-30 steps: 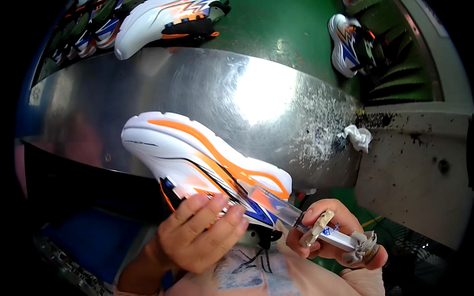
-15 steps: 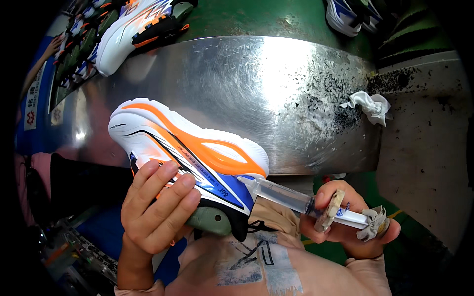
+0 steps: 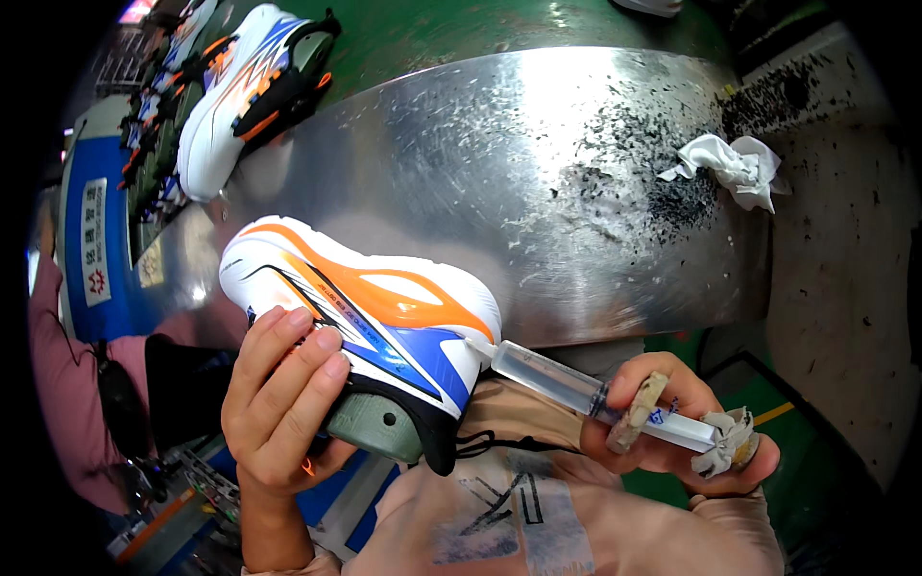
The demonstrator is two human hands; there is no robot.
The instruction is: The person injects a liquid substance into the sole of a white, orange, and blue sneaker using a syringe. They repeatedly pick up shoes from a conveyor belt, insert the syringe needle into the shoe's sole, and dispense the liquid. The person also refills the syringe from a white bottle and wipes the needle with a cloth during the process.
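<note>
A white, orange and blue sneaker (image 3: 384,302) lies tipped on its side in my left hand (image 3: 283,403), its sole turned away from me. The fingers press across its upper, and a green shoe last (image 3: 379,422) fills its opening. My right hand (image 3: 672,422) is closed round a clear plastic syringe (image 3: 549,374) with a white plunger. Wrapping covers the syringe's finger flange and plunger end. Its tip touches the sneaker near the heel, where the blue upper meets the white sole. My thumb is at the plunger end.
A scuffed metal plate (image 3: 413,154) with black specks covers the bench. Crumpled white tissue (image 3: 730,168) rests at its right end. Another sneaker (image 3: 226,115) stands at the far left, beside more shoes. A person in a pink sleeve (image 3: 67,384) is at left.
The view has shifted, so the bench and far shoes sit differently. The syringe tip has moved slightly along the sneaker's heel edge. Both hands keep their holds.
</note>
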